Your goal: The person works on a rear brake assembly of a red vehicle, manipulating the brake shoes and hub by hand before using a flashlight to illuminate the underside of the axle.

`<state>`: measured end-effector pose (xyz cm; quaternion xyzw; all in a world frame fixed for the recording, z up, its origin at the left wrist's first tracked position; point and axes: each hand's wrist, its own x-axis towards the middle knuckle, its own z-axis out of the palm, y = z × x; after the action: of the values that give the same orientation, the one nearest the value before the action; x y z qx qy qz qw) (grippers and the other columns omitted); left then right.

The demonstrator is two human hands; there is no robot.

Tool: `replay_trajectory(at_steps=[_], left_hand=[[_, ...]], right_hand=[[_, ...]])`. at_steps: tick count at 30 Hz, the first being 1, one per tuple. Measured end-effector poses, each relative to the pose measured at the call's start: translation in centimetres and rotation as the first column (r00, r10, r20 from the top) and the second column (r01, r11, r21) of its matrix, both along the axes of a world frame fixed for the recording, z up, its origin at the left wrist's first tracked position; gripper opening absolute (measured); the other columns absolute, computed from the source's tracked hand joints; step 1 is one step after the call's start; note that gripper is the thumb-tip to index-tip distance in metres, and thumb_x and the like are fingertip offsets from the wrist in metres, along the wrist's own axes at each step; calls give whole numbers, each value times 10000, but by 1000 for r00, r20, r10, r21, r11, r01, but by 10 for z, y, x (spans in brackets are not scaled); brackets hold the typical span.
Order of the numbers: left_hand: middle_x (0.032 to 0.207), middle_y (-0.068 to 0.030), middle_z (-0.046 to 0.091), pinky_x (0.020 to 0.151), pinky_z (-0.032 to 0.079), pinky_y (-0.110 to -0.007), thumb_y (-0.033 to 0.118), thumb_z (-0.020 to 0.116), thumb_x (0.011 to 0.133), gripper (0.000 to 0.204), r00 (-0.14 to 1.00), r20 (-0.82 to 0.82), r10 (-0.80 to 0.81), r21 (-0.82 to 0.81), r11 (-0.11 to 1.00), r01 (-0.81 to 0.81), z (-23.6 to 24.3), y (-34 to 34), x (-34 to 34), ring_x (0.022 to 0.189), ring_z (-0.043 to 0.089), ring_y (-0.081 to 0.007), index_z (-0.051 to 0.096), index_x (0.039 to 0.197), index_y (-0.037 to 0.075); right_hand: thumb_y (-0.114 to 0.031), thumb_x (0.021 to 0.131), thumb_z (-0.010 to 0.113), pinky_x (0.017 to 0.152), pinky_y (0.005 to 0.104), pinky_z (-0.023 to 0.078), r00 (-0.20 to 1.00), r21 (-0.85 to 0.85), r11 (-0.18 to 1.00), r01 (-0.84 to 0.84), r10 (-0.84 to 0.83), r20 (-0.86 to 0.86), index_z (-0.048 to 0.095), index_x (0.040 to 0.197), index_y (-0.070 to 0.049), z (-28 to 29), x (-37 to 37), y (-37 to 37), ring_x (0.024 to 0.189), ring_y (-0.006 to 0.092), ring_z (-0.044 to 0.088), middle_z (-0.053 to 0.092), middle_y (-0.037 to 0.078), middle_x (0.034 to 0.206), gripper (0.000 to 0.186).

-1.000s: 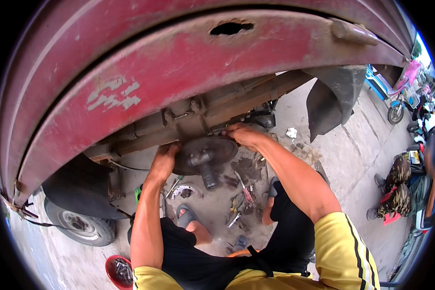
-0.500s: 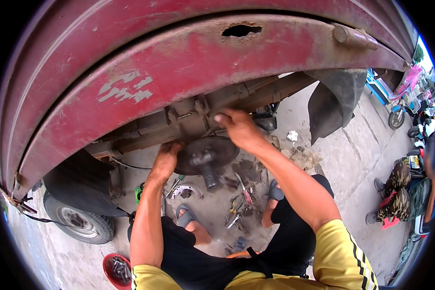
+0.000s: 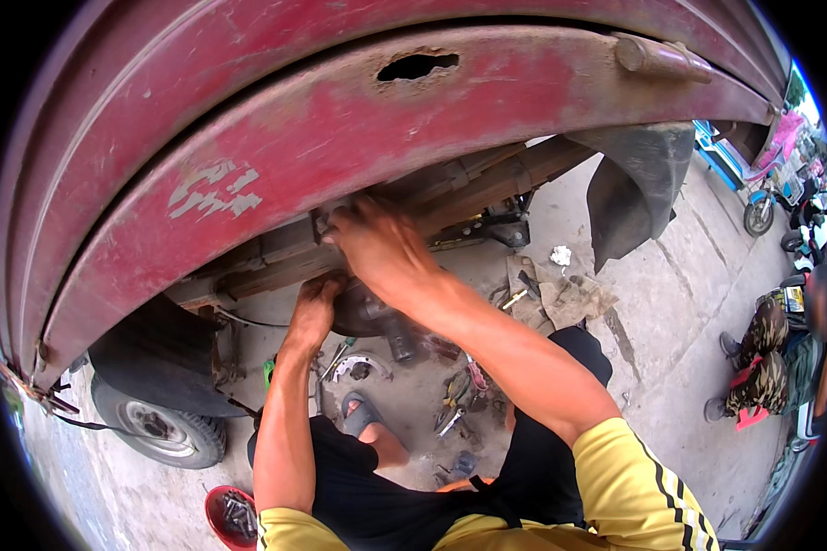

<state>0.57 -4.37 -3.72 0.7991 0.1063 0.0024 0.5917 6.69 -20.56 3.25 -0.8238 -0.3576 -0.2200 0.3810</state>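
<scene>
Beneath the red panel (image 3: 340,138), I'd steady my left hand (image 3: 315,310) at the round plate (image 3: 347,324), right hand (image 3: 377,246) near the beam (image 3: 487,188); I can't tell either grip.

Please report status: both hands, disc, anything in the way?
Right hand, blurred, at lower edge of red panel. Left hand at left edge of disc. Both grips unclear. Right forearm hides part of disc.

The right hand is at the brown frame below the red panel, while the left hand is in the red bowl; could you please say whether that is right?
The left hand is not in the red bowl: the head view shows it at the edge of the round dark metal part. The right hand is indeed at the brown frame below the red panel.
</scene>
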Motion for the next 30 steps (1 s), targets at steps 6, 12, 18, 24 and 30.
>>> replay_trajectory(at_steps=[6, 12, 18, 24, 30], left_hand=[[1073, -139, 656, 946, 400, -322, 162, 467, 891, 349, 1000, 9, -11, 61, 998, 11, 15, -10, -3, 1016, 572, -200, 616, 1107, -67], [1116, -152, 645, 948, 402, -315, 213, 478, 925, 387, 1000, 11, -15, 14, 1000, 15, 2, -3, 1, 1055, 552, -185, 593, 1150, -80], [1140, -176, 632, 954, 407, -332, 279, 470, 951, 425, 999, 23, 29, 101, 994, -31, 19, -16, -5, 1088, 537, -199, 586, 1156, -74], [1301, -217, 522, 1020, 365, -345, 342, 486, 943, 525, 999, 4, -33, 75, 997, 33, 23, -15, -6, 1233, 453, -243, 473, 1298, -45], [1316, -184, 511, 1047, 342, -342, 328, 442, 952, 525, 998, -58, 12, 97, 995, -6, 31, -20, -2, 1223, 453, -251, 465, 1312, -53]], right_hand=[[-88, 754, 628, 839, 440, 471, 960, -108, 989, 104, -72, 270, 631, 877, -5, 0, -7, 12, 943, 367, 571, 590, 189, 935, 149], [-98, 780, 584, 890, 440, 441, 971, -157, 984, 87, -49, 233, 617, 869, 49, 2, -9, 16, 1001, 377, 535, 588, 220, 946, 175], [-96, 740, 608, 748, 443, 502, 898, 21, 961, 277, -266, 351, 643, 887, 48, 4, -20, 25, 989, 366, 552, 604, 229, 955, 209], [-47, 714, 608, 632, 405, 545, 959, -291, 946, 143, -60, 277, 641, 928, 46, -5, -28, 35, 947, 362, 581, 615, 226, 979, 236], [-143, 791, 601, 705, 480, 511, 980, -130, 991, 41, -14, 201, 650, 902, -20, -12, -13, 29, 881, 351, 620, 617, 198, 943, 173]])
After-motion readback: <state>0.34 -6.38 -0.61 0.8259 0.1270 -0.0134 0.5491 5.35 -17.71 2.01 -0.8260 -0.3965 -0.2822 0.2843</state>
